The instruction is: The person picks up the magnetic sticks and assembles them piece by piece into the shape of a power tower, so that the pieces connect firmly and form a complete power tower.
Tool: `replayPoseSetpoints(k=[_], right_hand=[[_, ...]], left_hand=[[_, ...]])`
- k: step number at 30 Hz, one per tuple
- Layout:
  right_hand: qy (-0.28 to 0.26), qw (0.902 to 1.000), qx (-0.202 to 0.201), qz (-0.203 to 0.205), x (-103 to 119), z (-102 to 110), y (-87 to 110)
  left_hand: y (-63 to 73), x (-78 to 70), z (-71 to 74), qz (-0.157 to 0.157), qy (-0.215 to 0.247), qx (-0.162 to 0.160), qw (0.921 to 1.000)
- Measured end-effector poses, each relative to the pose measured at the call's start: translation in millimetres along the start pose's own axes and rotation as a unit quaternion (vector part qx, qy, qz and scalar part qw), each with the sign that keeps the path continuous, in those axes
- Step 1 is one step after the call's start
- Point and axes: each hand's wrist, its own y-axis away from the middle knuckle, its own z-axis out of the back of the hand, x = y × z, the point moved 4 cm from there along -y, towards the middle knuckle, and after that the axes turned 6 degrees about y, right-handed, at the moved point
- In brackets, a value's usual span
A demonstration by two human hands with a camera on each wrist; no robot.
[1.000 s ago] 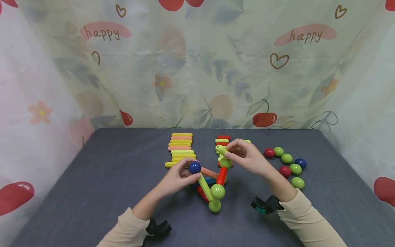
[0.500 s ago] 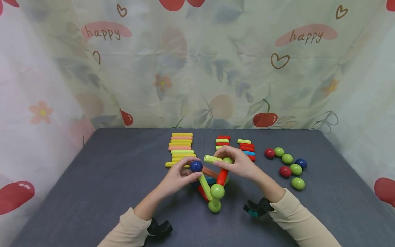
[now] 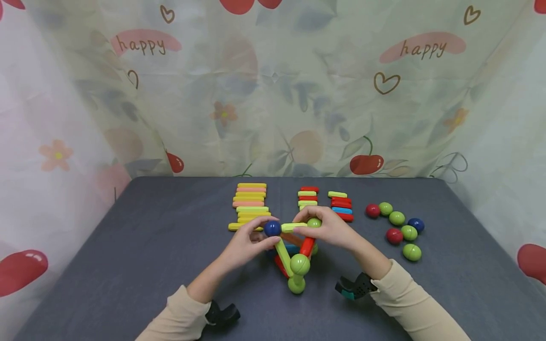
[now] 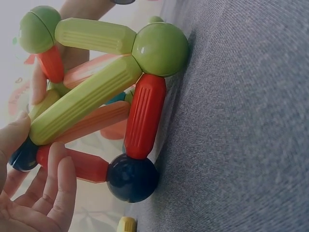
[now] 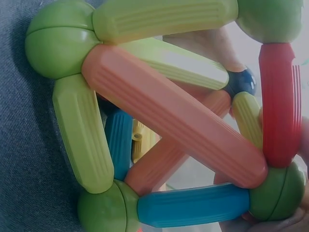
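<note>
My left hand (image 3: 246, 240) holds a dark blue ball (image 3: 272, 228) at the top left corner of a frame built from balls and ribbed rods. Between finger and thumb, my right hand (image 3: 328, 230) pinches a short yellow-green rod (image 3: 291, 227), whose left end meets that ball. A green ball (image 3: 314, 222) sits by the right fingers, above a red rod (image 3: 307, 246). In the left wrist view, a long yellow-green rod (image 4: 87, 99) slopes from the held ball to a green ball (image 4: 160, 50) on the table. Long salmon rods, including one diagonal rod (image 5: 174, 116), brace the frame.
Behind the frame lie a column of yellow and pink rods (image 3: 249, 199), a column of short red and yellow-green rods (image 3: 308, 194), and another short-rod group (image 3: 341, 206). Loose green, red and blue balls (image 3: 396, 218) lie to the right. A patterned curtain (image 3: 273, 94) borders the dark table (image 3: 128, 265).
My right hand has come left and slightly down, bringing the short yellow-green rod from the upper right to the blue ball. My left hand has stayed almost still, holding that ball.
</note>
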Motion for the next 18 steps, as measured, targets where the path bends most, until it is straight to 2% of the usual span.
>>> replayPoseSetpoints(k=[12,15,18], right_hand=[[0.012,0.9995,0.002,-0.028,1,3,6.3],[0.003,0.9991,-0.009,-0.042,-3,12,9.9],[-0.007,0.997,-0.037,-0.068,-11,28,15.3]], left_hand=[[-0.4,-4.2,-1.6,0.02,-0.002,0.003,0.9998],[-0.1,-4.9,-1.5,0.021,-0.007,0.002,0.9998],[0.4,-5.2,-1.4,0.023,-0.011,0.001,0.9997]])
